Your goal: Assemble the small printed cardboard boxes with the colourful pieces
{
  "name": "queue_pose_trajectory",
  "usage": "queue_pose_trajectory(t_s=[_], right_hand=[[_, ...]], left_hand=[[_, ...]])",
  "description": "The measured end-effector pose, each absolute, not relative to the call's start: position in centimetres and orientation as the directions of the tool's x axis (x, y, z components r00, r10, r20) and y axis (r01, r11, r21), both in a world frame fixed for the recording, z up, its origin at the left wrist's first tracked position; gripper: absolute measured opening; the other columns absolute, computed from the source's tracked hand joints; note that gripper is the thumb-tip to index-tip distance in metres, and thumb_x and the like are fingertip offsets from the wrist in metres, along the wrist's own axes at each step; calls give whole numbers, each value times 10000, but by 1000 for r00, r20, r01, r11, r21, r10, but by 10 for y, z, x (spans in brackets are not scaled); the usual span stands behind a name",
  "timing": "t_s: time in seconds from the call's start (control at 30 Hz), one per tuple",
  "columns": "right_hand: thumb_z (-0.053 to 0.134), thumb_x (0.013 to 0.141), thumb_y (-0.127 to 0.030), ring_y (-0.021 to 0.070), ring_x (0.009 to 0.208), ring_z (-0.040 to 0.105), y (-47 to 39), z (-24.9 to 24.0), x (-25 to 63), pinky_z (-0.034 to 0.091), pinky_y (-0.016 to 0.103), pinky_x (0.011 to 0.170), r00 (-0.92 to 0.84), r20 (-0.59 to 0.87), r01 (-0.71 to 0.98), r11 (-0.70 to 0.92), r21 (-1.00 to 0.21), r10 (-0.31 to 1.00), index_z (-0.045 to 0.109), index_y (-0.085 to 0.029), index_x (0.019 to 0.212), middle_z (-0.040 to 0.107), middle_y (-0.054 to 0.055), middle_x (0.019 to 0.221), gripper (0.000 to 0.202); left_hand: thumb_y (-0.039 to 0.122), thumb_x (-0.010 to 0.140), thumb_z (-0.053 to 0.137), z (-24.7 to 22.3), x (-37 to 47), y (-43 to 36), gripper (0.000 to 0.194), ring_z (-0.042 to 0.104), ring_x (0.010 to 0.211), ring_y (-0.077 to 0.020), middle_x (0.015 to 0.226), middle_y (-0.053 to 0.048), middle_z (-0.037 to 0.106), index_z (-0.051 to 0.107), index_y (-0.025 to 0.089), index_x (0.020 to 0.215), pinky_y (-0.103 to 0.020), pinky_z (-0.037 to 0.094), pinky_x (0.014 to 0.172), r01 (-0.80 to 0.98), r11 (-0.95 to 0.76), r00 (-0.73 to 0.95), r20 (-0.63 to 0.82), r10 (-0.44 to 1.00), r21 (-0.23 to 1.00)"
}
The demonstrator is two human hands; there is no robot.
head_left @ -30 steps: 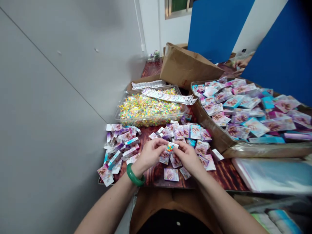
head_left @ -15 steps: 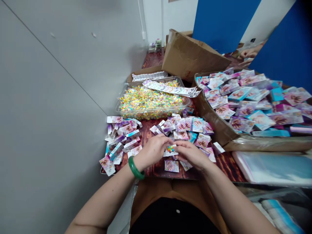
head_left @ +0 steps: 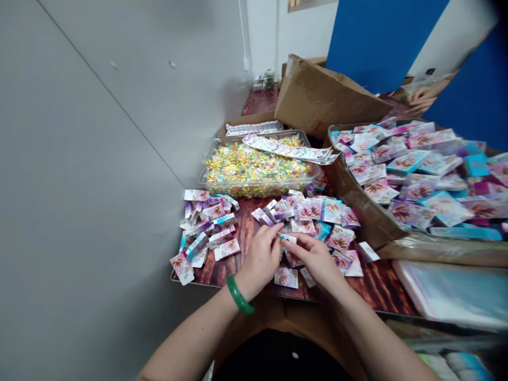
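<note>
My left hand [head_left: 262, 257], with a green bangle [head_left: 239, 295] on its wrist, has its fingers bent at the left side of a small white box [head_left: 290, 239]. From the right, my right hand [head_left: 315, 256] grips that box between thumb and fingers. Bright coloured beads [head_left: 282, 239] show at the box's left end, partly covered by my fingers. Small printed boxes [head_left: 304, 226] lie in a pile just behind and around both hands. Another group of such boxes [head_left: 212, 211] lies to the left on the dark wooden table [head_left: 244, 225]. What my left fingertips hold is too small to make out.
Behind the piles sits a clear tub [head_left: 254, 188] of bagged beads with sticker strips [head_left: 289, 150] on top. A big carton [head_left: 357, 196] of printed boxes stands right, near plastic bags [head_left: 452, 288]. Another person's hand [head_left: 423, 98] shows far right. A grey wall [head_left: 99, 185] borders the left.
The view has shifted, so the scene sits further right. My left hand has turned beside the box, and the beads, earlier lying in view on the white piece, are now mostly covered.
</note>
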State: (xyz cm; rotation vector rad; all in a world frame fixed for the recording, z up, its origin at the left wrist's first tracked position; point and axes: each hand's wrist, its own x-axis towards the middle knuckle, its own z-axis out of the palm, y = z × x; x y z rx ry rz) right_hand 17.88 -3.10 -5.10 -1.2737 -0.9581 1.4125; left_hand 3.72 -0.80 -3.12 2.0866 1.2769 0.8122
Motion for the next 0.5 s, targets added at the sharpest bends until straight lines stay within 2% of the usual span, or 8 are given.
queue_pose_trajectory(t_s=[0.23,0.4,0.47,0.5], right_hand=[[708,652,-503,111,459,480,-34,-53,178,409,256,472,55,-205,-26,-204,-979,977,688,-145,838,576,-16,558,404],[730,616,-469,133,493,509,-34,-60,179,417,263,475,61,-209,-6,-209,-978,976,689,-149,849,620,2,600,398],[721,620,-466,158,567,552,-35,-60,184,445,274,519,96,-196,40,-200,-979,976,694,-154,837,663,31,680,381],[721,616,-466,174,608,573,-36,-59,187,461,284,549,112,-196,58,-203,-977,974,695,-155,832,679,43,716,379]], left_hand=[[102,845,422,-39,39,-21,419,564,974,-200,1052,-92,569,503,186,1247,-338,478,877,629,-433,397,212,893,646],[143,867,413,-37,32,-22,371,568,979,-189,1049,-85,582,510,187,1221,-317,471,882,587,-445,407,229,884,677],[144,860,413,-35,17,-16,366,560,970,-192,1051,-88,580,517,184,1208,-321,465,879,619,-466,443,208,872,632],[138,845,422,-35,6,-11,372,549,979,-204,1061,-94,575,523,182,1200,-339,457,887,667,-477,468,176,866,573]])
